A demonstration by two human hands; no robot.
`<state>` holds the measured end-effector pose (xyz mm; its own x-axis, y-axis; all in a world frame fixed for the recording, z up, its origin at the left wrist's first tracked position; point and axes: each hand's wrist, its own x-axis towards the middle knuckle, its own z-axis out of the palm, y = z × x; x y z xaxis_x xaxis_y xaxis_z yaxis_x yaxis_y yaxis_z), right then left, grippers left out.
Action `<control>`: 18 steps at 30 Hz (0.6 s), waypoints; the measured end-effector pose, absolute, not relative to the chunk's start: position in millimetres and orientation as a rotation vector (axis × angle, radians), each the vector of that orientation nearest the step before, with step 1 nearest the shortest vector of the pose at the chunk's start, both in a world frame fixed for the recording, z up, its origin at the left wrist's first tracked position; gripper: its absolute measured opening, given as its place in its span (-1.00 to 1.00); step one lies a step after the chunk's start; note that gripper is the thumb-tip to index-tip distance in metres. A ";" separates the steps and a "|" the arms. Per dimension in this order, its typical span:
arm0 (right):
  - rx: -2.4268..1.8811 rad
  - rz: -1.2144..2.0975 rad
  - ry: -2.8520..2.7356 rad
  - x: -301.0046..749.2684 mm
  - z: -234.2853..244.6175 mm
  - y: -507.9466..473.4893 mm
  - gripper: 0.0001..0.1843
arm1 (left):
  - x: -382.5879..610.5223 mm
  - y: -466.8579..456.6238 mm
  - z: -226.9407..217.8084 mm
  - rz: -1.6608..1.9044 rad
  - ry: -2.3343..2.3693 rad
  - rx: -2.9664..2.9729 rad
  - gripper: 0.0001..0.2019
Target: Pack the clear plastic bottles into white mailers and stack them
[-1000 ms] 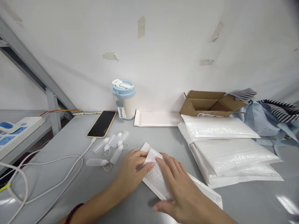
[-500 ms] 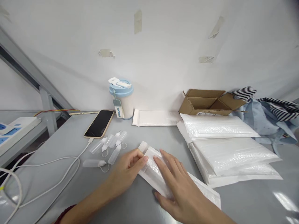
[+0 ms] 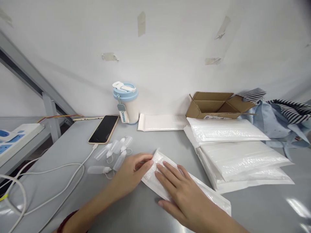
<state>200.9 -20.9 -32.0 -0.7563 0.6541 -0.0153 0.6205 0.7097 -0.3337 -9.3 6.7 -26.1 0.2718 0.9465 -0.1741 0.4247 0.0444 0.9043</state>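
A white bubble mailer [image 3: 206,187] lies aslant on the grey table in front of me. Its far-left end is pinched between the thumb and fingers of my left hand [image 3: 136,170]. My right hand [image 3: 178,191] rests on the middle of the mailer, fingers stretched out and spread, covering part of it. Left of my left hand lie several small clear plastic squeeze bottles [image 3: 119,160] with white caps, some with strap loops. To the right is a stack of white bubble mailers [image 3: 245,158].
Behind stand a blue-lidded cup [image 3: 130,106] and an open cardboard box [image 3: 211,105], with another white mailer [image 3: 162,123] between them. A phone [image 3: 104,129] is plugged into a white cable [image 3: 70,187] at left. A striped blue cloth [image 3: 279,119] lies far right, a power strip [image 3: 17,139] far left.
The loose flap and strip at the mailer's far-left end no longer show; that end now looks folded over. My right hand has shifted slightly, its fingers still on the mailer.
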 end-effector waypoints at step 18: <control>-1.263 0.670 -2.463 204.1 -32.6 -21.7 -0.54 | -29.2 16.8 -35.6 0.442 1.016 2.086 -0.49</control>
<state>204.1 -21.7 -32.6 -0.5723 0.8188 0.0464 0.6824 0.5068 -0.5267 -29.2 16.8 -35.6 0.6235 0.7816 -0.0197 0.5188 -0.3947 0.7583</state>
